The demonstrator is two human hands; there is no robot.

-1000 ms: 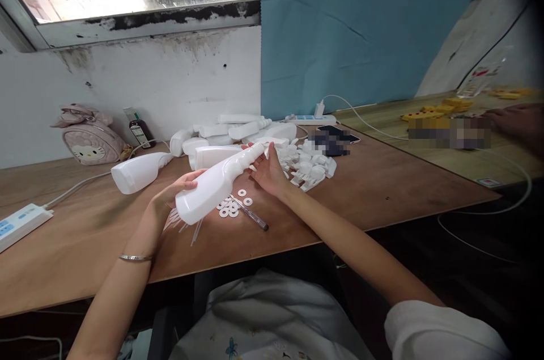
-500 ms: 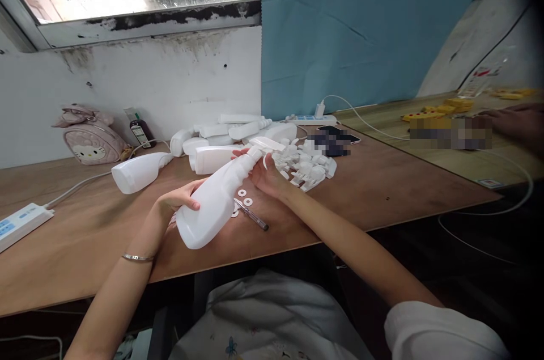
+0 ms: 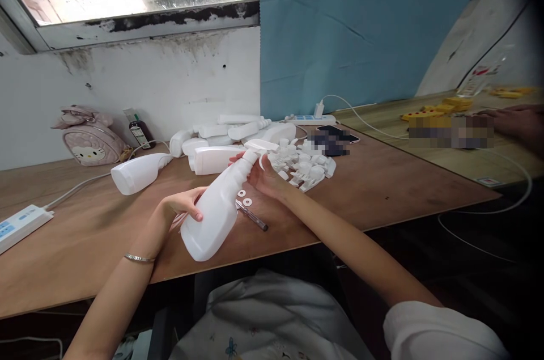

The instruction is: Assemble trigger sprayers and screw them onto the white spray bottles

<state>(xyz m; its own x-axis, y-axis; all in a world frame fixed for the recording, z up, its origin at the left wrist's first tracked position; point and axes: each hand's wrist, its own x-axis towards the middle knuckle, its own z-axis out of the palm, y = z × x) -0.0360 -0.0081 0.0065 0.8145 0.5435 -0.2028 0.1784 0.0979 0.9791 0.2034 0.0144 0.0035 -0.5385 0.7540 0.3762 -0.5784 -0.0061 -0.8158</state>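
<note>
A white plastic spray bottle (image 3: pixel 215 212) is tilted above the front of the table, its neck up and to the right. My left hand (image 3: pixel 187 204) is closed around its lower body, thumb on the near side. At the neck, my right hand (image 3: pixel 266 178) has its fingers around the white spray head (image 3: pixel 260 147) fitted on top. Small white ring washers (image 3: pixel 247 202) and a screwdriver (image 3: pixel 254 217) with a clear handle lie on the table just right of the bottle. Beyond my right hand is a heap of white spray heads (image 3: pixel 306 164).
Several white bottles (image 3: pixel 216 159) lie at the back, with another bottle (image 3: pixel 138 173) further left. A pink bag (image 3: pixel 91 142), a dark bottle (image 3: pixel 139 132) and power strips (image 3: pixel 25 224) stand around. At right, another person's hand (image 3: pixel 510 122) is near yellow pieces (image 3: pixel 446 108).
The bottle's base has dropped slightly towards me and right, so the bottle stands a bit steeper. Both hands keep their hold on it.
</note>
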